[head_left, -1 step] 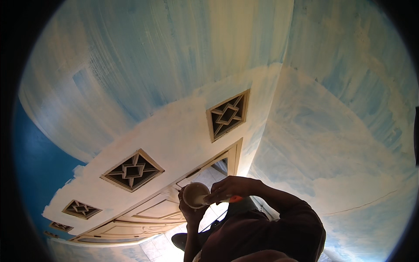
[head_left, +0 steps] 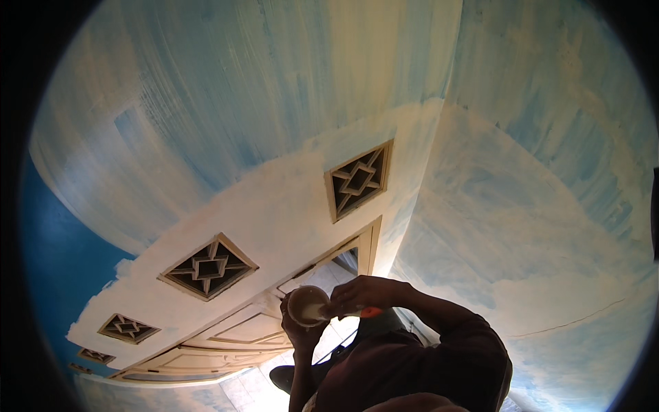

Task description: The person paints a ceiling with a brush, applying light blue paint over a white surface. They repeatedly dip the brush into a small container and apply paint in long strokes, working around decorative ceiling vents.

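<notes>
My left hand (head_left: 296, 335) is closed around a small round tub (head_left: 296, 302), held up in front of my body with its mouth toward the view. Pale paint shows inside. My right hand (head_left: 353, 294) grips a paintbrush (head_left: 371, 312) with an orange handle end. The brush's pale bristles rest at the tub's right rim, partly inside it. Most of the handle is hidden behind my right fingers, and both hands are dark against the bright floor.
A wall (head_left: 288, 103) with streaky cream paint over blue spans the view and meets a second wall (head_left: 542, 206) at a corner. Diamond-patterned vents (head_left: 208, 268) sit above a panelled door (head_left: 247, 329). Solid blue paint (head_left: 65, 230) shows at left, a thin crack (head_left: 570, 324) at right.
The brush has shifted very slightly at the tub's rim, toward the right. My hands otherwise keep their places.
</notes>
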`<state>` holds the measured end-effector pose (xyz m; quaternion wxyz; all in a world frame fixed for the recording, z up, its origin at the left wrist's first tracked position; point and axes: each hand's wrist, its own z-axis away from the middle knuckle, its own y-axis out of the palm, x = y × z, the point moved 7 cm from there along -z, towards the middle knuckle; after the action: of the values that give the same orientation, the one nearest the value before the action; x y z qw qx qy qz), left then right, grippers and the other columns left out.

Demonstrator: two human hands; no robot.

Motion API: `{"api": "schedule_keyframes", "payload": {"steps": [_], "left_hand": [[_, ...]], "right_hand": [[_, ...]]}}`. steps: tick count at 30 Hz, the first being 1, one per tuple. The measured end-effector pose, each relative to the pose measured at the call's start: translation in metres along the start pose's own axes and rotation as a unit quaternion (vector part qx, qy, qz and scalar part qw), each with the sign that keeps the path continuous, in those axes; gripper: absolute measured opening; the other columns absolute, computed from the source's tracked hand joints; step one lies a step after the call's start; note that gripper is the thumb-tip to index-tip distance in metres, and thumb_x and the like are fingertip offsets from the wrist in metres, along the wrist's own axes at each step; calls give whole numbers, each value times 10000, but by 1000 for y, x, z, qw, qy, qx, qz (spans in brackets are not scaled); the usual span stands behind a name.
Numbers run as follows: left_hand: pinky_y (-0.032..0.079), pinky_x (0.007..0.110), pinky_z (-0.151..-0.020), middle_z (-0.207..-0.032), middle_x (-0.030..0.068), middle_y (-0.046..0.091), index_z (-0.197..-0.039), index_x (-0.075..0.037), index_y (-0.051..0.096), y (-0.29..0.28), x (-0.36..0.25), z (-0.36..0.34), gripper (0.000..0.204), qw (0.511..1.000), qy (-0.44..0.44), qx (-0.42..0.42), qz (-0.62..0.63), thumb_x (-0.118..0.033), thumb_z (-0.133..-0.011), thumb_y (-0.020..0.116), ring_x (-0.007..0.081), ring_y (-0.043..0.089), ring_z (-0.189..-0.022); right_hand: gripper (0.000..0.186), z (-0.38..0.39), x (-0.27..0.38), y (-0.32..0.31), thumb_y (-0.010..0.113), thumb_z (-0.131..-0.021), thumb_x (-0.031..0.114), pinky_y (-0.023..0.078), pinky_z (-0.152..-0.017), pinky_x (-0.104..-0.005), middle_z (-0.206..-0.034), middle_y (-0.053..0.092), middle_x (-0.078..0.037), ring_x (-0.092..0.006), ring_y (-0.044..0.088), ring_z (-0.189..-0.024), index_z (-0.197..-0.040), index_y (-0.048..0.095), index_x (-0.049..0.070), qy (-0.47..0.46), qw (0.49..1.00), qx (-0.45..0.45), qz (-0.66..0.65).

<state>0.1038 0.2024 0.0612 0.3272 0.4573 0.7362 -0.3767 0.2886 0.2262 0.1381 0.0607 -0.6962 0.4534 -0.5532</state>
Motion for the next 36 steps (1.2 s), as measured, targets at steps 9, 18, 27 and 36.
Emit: {"api": "schedule_keyframes", "payload": {"steps": [9, 18, 27, 36], "left_hand": [[542, 396, -933, -1187, 157, 653, -1335, -1, 474, -1, -3, -1, 965, 1000, -8, 8, -10, -279, -557, 973, 290, 669, -1064], [540, 398, -939, -1198, 161, 651, -1344, 0, 467, 4, 2, 0, 982, 1000, -3, 16, -16, -267, -546, 973, 295, 670, -1058], [540, 397, -939, -1182, 159, 652, -1343, 0, 466, 7, 2, 1, 983, 1000, -18, 11, 4, -280, -553, 979, 290, 662, -1071], [554, 396, -879, -1163, 172, 637, -1225, 9, 572, 7, -6, -1, 791, 1000, -5, 0, 26, -277, -597, 960, 314, 669, -1020]], "right_hand": [[427, 3, 8, -1, 651, -897, 95, 571, -895, -352, -1300, 648, -61, -264, 664, -1028, -1323, 635, 119, -47, 999, -16, 4], [438, 9, -1, -1, 668, -890, 82, 574, -880, -357, -1297, 658, -66, -266, 664, -1034, -1327, 630, 95, -49, 999, -3, -22], [421, 10, -1, -4, 689, -873, 60, 576, -866, -365, -1271, 673, -85, -271, 667, -1027, -1292, 651, 69, -8, 998, 1, -59], [400, 9, 3, -7, 689, -872, 87, 561, -889, -377, -1292, 665, -73, -284, 659, -1028, -1271, 667, 75, -73, 997, -2, -34]]}}
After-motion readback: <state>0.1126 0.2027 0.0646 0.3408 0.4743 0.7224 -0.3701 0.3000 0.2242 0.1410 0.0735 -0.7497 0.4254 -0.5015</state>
